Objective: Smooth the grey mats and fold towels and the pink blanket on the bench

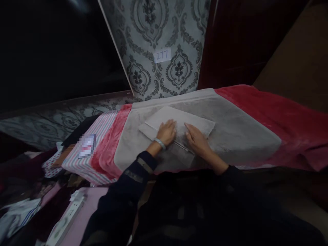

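A pale grey-white sheet [166, 114], of paper or thin cloth, lies slantwise on a grey blanket panel [233, 124]. My left hand [166, 132], with a bangle [160, 143] on the wrist, rests on the sheet with its fingers stretched out. On the sheet's right part, my right hand [197, 140] is turned on its side, fingers extended towards the left hand. Between and below the hands runs a thin light strip [182, 147]; whether it is a folded edge or a slim rod, I cannot make out. Neither hand visibly grips anything.
Red blanket parts [276, 112] flank the grey panel. To the left are a striped cloth [102, 128] with a small blurred packet [87, 146], a power strip [66, 217] and piled clothes [22, 213]. A dark screen [58, 51] and patterned wall [153, 30] stand behind.
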### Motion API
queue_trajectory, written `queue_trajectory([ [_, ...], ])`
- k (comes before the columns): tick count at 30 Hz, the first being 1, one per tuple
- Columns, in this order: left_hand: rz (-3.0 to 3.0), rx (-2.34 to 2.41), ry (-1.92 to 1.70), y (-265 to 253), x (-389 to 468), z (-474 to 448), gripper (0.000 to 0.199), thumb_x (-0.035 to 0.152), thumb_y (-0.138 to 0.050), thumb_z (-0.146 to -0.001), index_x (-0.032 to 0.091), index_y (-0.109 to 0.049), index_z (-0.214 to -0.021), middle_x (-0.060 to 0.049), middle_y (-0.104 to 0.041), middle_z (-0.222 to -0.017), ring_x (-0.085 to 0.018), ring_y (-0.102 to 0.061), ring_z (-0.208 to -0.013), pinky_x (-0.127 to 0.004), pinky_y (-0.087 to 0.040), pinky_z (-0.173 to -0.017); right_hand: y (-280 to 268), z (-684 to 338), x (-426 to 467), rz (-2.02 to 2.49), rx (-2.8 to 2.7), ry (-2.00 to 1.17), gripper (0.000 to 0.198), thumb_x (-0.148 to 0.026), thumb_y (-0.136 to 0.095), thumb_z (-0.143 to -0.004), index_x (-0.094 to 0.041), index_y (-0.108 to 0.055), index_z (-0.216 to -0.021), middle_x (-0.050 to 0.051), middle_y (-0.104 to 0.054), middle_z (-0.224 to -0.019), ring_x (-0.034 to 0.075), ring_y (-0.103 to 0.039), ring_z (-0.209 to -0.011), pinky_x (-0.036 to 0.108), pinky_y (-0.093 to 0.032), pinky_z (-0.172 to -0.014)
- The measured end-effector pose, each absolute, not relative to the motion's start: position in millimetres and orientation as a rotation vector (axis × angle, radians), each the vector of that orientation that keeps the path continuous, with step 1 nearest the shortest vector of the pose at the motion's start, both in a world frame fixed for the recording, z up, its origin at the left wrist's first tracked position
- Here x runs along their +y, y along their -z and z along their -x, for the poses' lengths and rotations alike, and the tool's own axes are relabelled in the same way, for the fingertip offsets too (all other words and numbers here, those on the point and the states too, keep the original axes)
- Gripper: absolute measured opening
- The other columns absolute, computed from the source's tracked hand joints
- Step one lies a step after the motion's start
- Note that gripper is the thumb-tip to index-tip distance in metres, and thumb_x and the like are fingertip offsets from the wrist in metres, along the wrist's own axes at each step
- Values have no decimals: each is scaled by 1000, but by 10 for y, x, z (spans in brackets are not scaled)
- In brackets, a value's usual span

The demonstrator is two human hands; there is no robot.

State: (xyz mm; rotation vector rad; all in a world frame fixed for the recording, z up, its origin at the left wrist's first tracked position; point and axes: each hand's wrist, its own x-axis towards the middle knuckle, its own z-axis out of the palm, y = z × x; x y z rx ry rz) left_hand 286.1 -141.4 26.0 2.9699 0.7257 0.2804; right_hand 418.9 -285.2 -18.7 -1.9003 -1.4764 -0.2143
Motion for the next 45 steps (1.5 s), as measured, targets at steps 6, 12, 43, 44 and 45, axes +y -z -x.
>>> queue_trajectory([
  [6,-2931,916,-139,41,-1437,-2857,61,51,-37,-101,30,-37,-158,-8,-27,-169,-31,-21,-157,-64,-18,-124,471,-4041,-2596,2226,-1692,332,62,-42,-37,-101,-6,-48,-150,23,-42,-156,37,-35,-147,58,-29,-117],
  [12,-2895,1192,-37,-15,-754,-2466,62,55,-33,-102,35,-29,-161,-2,-21,-171,-32,-12,-158,-66,-17,-123,554,-4048,-2650,2194,-1679,391,63,-46,-34,-102,-7,-50,-149,22,-47,-154,37,-39,-144,59,-29,-117],
  [43,-2846,1233,-19,-39,-925,-2195,62,46,-35,-103,30,-27,-162,-2,-18,-172,-36,-11,-158,-66,-18,-123,449,-3652,-2928,2122,-1725,324,68,-50,-44,-101,-7,-43,-153,22,-39,-159,39,-30,-148,57,-21,-119],
  [44,-2827,1278,11,-80,-841,-2140,62,45,-35,-103,30,-26,-163,-3,-17,-172,-35,-11,-158,-66,-20,-123,444,-3643,-2932,2128,-1722,321,67,-50,-46,-100,-7,-44,-153,22,-39,-159,38,-31,-148,57,-21,-119],
  [45,-2809,1320,40,-127,-774,-2100,62,45,-35,-103,29,-26,-163,-4,-17,-172,-36,-12,-157,-67,-22,-122,424,-3641,-2936,2135,-1723,309,67,-50,-47,-100,-8,-45,-152,21,-39,-159,38,-31,-148,57,-22,-119],
])
